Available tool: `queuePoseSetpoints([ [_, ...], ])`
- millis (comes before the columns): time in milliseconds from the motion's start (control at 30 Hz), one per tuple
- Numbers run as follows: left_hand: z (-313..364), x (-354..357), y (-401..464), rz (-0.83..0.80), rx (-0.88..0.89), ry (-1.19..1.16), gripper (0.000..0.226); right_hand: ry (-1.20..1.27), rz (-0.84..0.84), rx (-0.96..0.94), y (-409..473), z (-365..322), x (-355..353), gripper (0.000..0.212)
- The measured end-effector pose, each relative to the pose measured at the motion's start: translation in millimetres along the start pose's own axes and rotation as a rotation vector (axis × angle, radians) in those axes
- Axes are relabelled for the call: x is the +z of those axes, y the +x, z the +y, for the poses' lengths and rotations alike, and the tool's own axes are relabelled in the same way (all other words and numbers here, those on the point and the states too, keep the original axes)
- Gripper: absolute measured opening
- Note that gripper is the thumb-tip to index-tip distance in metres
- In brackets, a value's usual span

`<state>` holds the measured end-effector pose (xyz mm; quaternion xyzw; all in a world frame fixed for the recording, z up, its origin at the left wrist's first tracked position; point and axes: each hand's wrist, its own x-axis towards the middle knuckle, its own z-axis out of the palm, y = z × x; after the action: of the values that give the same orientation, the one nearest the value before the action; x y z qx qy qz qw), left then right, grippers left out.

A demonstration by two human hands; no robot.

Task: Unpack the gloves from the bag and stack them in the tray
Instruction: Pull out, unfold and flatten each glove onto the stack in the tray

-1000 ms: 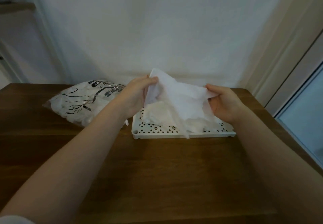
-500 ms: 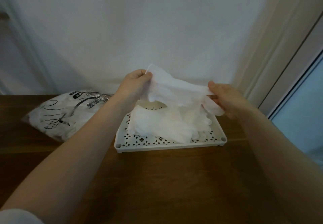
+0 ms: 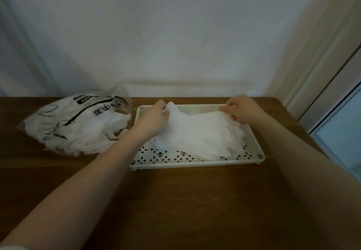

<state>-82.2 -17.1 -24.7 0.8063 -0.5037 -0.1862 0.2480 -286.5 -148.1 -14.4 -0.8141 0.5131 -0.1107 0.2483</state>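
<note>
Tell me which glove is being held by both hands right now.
The top glove in the tray: left hand pinches one end, right hand the other. The gloves beneath lie loose; the rest sit in the bag.

A home room: wooden table (image 3: 175, 201) against a plain white wall (image 3: 175, 35), beside a window (image 3: 343, 132).

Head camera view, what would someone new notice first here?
Two hands pinch a white glove by its far corners, left hand and right hand, laying it on the glove pile in the white perforated tray at centre. Left of the tray, a clear printed bag of gloves lies on the wooden table.
</note>
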Motion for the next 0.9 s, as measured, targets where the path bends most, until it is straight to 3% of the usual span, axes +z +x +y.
queuePoseSetpoints([
  [67,-6,4,6,0.024,-0.005,0.057,0.029,-0.129,0.13,0.0,12,-2,8,0.028],
  [133,-11,8,11,0.036,-0.024,0.085,0.029,-0.267,0.334,-0.073,11,-7,17,0.035],
  [200,-15,12,13,0.053,-0.027,0.115,0.027,-0.329,0.462,-0.341,0,-21,30,0.041],
  [233,-17,14,14,0.062,-0.016,0.13,0.027,-0.35,0.445,-0.522,-8,-29,39,0.041],
  [300,-18,17,15,0.065,0.007,0.151,0.025,-0.498,0.2,-0.765,-22,-41,57,0.047],
  [367,-19,18,15,0.072,0.01,0.183,0.024,-0.673,-0.091,-0.674,-27,-38,71,0.06],
  [467,-23,23,9,0.109,0.004,0.265,0.029,-0.703,-0.269,-0.403,-25,-15,72,0.079],
  [633,-29,28,1,0.198,0.028,0.513,0.046,-0.599,-0.293,-0.163,-26,12,62,0.107],
  [733,-28,32,-3,0.165,0.048,0.612,0.043,-0.576,-0.328,-0.116,-26,15,60,0.122],
  [800,-29,31,-4,0.128,0.033,0.628,0.035,-0.616,-0.31,-0.1,-27,7,56,0.124],
  [900,-30,18,-7,0.143,0.081,0.476,0.03,-0.61,-0.13,-0.193,-37,-19,52,0.112],
])
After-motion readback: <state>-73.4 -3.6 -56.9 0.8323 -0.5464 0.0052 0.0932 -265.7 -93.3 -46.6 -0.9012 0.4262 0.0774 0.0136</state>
